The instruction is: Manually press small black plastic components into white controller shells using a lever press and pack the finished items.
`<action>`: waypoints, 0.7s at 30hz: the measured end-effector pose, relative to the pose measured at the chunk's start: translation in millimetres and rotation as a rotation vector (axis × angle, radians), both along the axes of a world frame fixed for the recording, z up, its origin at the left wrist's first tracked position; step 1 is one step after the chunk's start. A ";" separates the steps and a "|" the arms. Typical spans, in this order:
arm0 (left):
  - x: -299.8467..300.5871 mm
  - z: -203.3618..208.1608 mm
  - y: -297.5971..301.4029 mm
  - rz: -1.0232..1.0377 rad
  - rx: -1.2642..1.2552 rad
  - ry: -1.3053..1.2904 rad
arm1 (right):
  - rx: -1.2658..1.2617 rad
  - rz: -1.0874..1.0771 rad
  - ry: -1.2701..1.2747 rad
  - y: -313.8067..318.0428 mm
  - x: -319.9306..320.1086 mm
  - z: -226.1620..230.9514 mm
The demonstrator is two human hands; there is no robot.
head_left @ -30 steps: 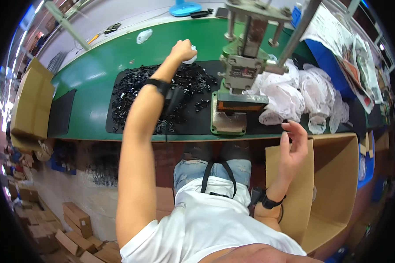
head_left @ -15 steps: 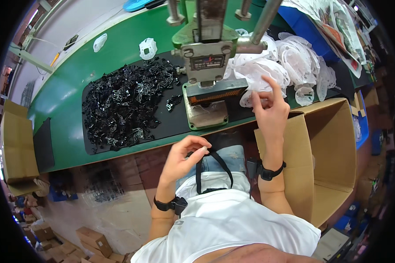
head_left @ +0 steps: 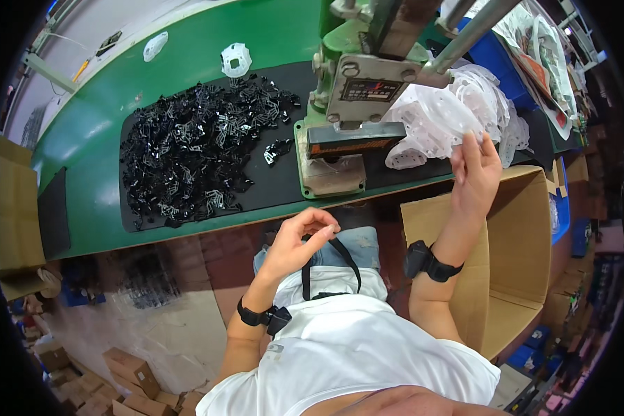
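Note:
My right hand (head_left: 477,170) is at the near edge of a heap of thin, translucent white plastic pieces (head_left: 423,114). Its fingertips close on the rim of one rounded piece, still against the heap. In front of my lap, below the bench edge, my left hand (head_left: 295,246) has thumb and fingers pressed together; anything between them is too small or hidden to make out. Between the hands and the heap stands a green and grey hand press (head_left: 371,90), with a dark rectangular block (head_left: 357,139) above its metal base (head_left: 334,177).
Many small black plastic parts (head_left: 187,149) cover the dark mat left of the press, with a small cluster (head_left: 277,151) beside its base. Two white pieces lie farther back, one of them square-holed (head_left: 236,61). An open cardboard box (head_left: 516,256) stands at my right, another (head_left: 14,208) far left.
My right hand has moved right, from beside the press to the white heap, and its fingers have closed on a piece. My left hand stays nearly in place. The view has shifted slightly.

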State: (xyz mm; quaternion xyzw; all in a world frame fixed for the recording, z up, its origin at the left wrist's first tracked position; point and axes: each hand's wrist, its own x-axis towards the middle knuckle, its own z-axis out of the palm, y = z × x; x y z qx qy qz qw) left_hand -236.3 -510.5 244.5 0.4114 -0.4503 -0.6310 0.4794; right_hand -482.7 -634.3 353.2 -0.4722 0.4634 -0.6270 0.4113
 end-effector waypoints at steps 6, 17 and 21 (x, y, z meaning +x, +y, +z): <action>2.4 30.7 -1.7 0.196 -0.485 -0.140 | 0.204 0.396 0.011 91.9 22.7 -1.6; 71.6 1.2 75.1 0.485 -0.263 -0.304 | -0.478 0.526 0.833 51.4 144.5 -51.1; 68.3 -13.3 104.5 0.608 -0.078 -0.255 | -0.644 0.375 1.364 17.1 203.6 -69.8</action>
